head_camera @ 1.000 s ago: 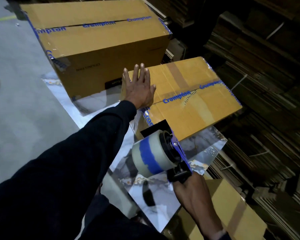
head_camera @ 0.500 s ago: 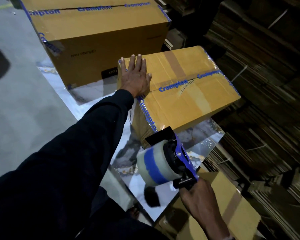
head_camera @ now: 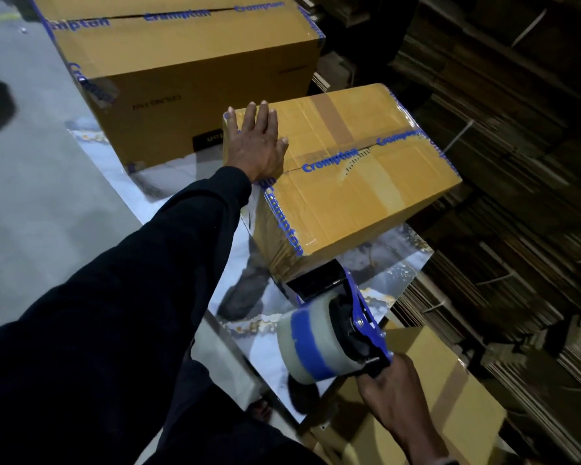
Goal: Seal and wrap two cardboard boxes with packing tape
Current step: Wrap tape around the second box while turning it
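- Our left hand (head_camera: 259,142) lies flat on the near-left corner of the smaller box (head_camera: 342,169), fingers straight and slightly spread, palm pressing down; it grips nothing. It sat on that same corner a second ago, so the box has been pinned throughout.
- Our right hand (head_camera: 388,387) has its fingers wrapped tight round the handle of the tape dispenser (head_camera: 336,327), which carries a clear roll with a blue band.
- What has changed is the dispenser. A second ago its black front plate sat up against the near corner of the box. Now the plate is down at the foot of that corner, low on the side wall and close to the marble-patterned tabletop (head_camera: 393,270). We cannot tell whether it touches the cardboard.
- We judge that a strip is being run down the near vertical edge. Whether tape is actually laid there cannot be seen.
- The smaller box already shows printed blue tape along its top seam and near edge, with glossy clear tape over the top face, so it looks well on in wrapping.
- The larger box (head_camera: 188,62) stands behind it on the same tabletop, apart from our hands, with blue tape along its own top seam and left edge.
- Stacks of flattened cardboard (head_camera: 517,162) fill the dark right side.
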